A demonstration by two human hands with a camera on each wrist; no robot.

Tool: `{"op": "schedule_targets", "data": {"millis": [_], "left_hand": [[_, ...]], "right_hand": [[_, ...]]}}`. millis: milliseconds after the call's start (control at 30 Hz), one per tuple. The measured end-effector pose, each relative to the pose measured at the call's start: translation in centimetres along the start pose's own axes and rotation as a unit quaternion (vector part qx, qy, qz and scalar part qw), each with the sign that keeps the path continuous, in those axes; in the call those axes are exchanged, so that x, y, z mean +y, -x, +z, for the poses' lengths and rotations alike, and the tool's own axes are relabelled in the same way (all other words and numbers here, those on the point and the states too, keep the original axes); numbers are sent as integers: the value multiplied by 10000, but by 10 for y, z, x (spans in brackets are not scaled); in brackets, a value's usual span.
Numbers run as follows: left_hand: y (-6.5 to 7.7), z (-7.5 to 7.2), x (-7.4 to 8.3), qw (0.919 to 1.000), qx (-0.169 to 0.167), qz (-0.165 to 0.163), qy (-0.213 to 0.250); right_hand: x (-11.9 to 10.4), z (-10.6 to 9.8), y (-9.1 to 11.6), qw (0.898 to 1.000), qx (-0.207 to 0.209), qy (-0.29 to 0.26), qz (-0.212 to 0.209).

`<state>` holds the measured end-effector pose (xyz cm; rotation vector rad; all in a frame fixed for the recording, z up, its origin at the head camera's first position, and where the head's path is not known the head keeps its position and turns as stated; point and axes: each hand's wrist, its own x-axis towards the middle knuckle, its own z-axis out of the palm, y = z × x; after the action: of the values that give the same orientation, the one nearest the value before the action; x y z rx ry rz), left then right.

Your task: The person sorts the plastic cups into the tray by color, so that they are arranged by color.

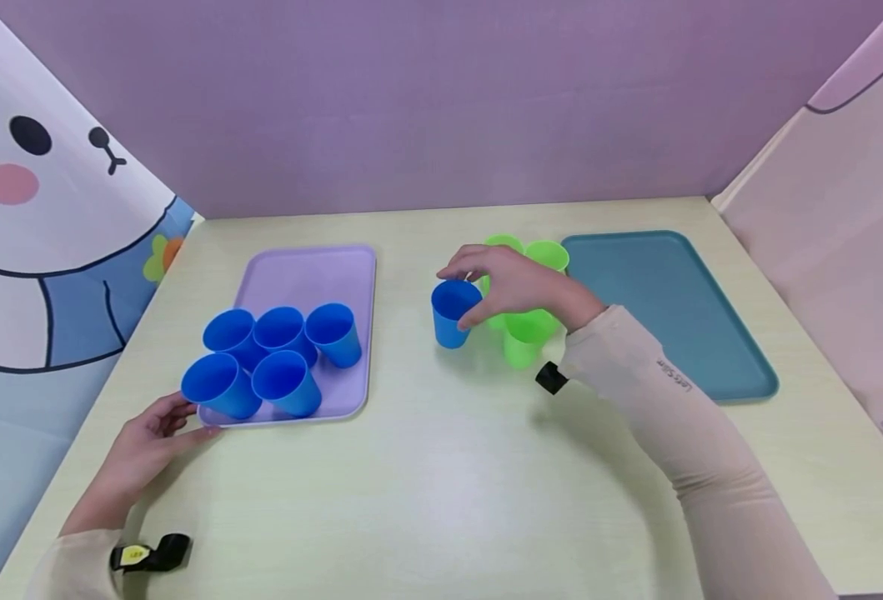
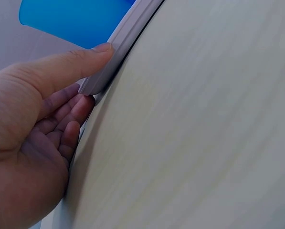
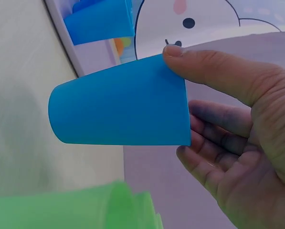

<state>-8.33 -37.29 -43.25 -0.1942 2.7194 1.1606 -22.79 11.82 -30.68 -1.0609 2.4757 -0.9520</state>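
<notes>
My right hand (image 1: 519, 287) holds a blue cup (image 1: 449, 327) by its rim, thumb on the near side and fingers at the far side. The cup is upright and seems a little above the table. In the right wrist view the thumb presses the rim of this blue cup (image 3: 123, 105). My left hand (image 1: 141, 450) pinches the near left corner of a lilac tray (image 1: 306, 275), thumb on its edge in the left wrist view, other fingers curled partly under it. Several blue cups (image 1: 287, 383) stand upright on that tray's near half.
Several light green cups (image 1: 525, 343) stand grouped just behind and below my right hand, partly hidden by it. A teal tray (image 1: 659, 308) lies at the right of the table (image 1: 426, 475). A purple backdrop (image 1: 441, 108) rises behind the table's far edge.
</notes>
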Motion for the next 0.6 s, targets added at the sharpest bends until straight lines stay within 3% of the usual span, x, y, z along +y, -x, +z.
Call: {"op": "schedule_targets", "data": {"millis": [600], "left_hand": [[0, 1, -2, 9998, 118, 120, -51]], "right_hand": [[-19, 29, -24, 9990, -147, -286, -322]]}}
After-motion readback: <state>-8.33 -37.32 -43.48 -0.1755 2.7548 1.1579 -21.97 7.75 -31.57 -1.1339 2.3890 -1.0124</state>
